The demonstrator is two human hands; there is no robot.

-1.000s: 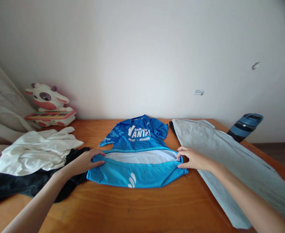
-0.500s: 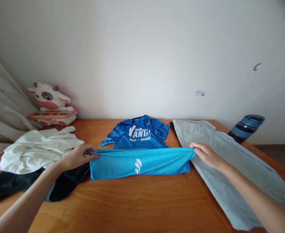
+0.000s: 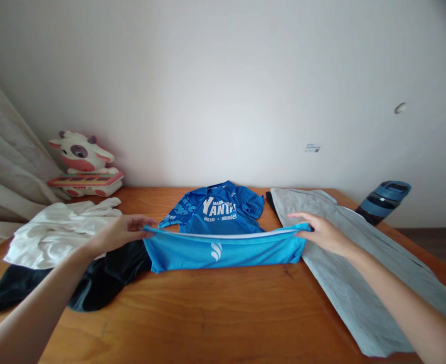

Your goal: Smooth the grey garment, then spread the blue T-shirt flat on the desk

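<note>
A light blue cloth (image 3: 192, 251) with a white leaf-like logo is stretched between my hands, its upper edge sagging slightly in the middle. At its left upper corner, my left hand (image 3: 126, 232) pinches the fabric between thumb and fingers. My right hand (image 3: 317, 232) grips the right upper corner the same way. Directly behind the cloth lies a darker blue T-shirt (image 3: 217, 205) with white lettering, its lower part hidden by the cloth. Both forearms reach in from the bottom corners.
White clothing (image 3: 56, 232) lies on black clothing (image 3: 94, 285) at left. A cow toy keyboard (image 3: 84, 167) stands behind them. Grey clothing (image 3: 344, 263) spreads along the right side of the wooden table (image 3: 192, 318), near a blue bottle (image 3: 384, 202). A wall rises behind.
The light blue cloth's lower edge has risen a little, and a white strip now shows along its top. Fingers of both hands are more spread at the corners.
</note>
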